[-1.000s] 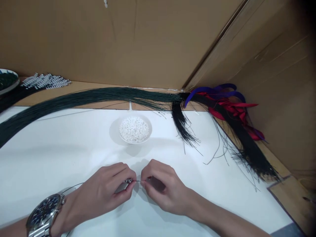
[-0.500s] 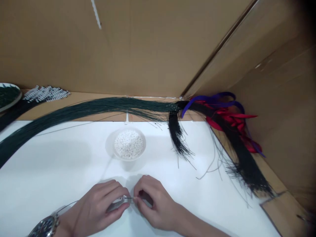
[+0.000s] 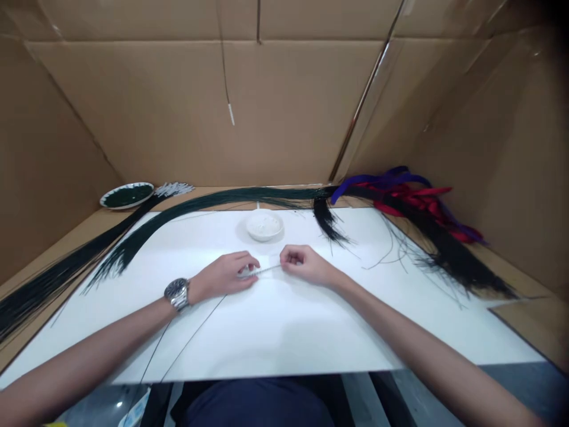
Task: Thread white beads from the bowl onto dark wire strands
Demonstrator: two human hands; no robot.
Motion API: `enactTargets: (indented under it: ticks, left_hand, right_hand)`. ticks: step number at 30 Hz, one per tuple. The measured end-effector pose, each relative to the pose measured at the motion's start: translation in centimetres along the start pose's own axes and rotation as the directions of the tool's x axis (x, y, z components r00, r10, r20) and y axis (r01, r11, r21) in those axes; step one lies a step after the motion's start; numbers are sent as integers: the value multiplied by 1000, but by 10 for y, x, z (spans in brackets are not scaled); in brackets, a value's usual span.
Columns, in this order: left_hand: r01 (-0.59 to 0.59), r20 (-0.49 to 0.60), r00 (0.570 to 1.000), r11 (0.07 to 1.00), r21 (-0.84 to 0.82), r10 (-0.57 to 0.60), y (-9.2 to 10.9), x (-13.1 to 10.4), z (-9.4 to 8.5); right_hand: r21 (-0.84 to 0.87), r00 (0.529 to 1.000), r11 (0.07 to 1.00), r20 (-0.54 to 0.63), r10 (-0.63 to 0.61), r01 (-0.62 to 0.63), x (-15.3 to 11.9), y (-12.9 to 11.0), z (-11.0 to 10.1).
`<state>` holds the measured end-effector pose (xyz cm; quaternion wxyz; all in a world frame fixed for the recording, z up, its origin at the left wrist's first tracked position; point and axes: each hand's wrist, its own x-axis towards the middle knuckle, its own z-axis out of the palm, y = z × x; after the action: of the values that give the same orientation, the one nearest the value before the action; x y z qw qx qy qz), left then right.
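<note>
your view is evenly lit, with soft shadows under the hands (image 3: 229, 273) (image 3: 306, 265), slight blur, and a dark right edge.

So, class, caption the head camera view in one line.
Left hand and right hand with a beaded strand between them, near a white bowl.

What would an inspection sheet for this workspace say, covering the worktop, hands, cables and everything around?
Surface: white worktop, beneath both hands.
Job's things: thin beaded strand between the hands; white bowl of small white pieces beyond them.
Clutter: red ribbon and purple ribbon by a black bundle at the right.
Grippers: bare hands; right hand pinches the strand, left hand has it between thumb and finger, grip unclear.
Cables: nothing seen.
Surroundings: cardboard walls; patterned-rim plate, back left.
</note>
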<state>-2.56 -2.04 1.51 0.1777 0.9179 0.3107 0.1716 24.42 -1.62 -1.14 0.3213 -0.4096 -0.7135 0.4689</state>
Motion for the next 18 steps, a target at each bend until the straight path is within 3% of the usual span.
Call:
enactTargets:
  ticks: [6, 18]
  left_hand:
    - [11, -43, 999, 1000, -10, -11, 3, -13, -1]
    - [2, -44, 999, 1000, -9, -3, 0, -10, 1]
  right_hand:
    - [-7, 998, 1000, 53, -16, 17, 2, -3, 3]
    - [-133, 990, 991, 141, 21, -2, -2, -14, -2]
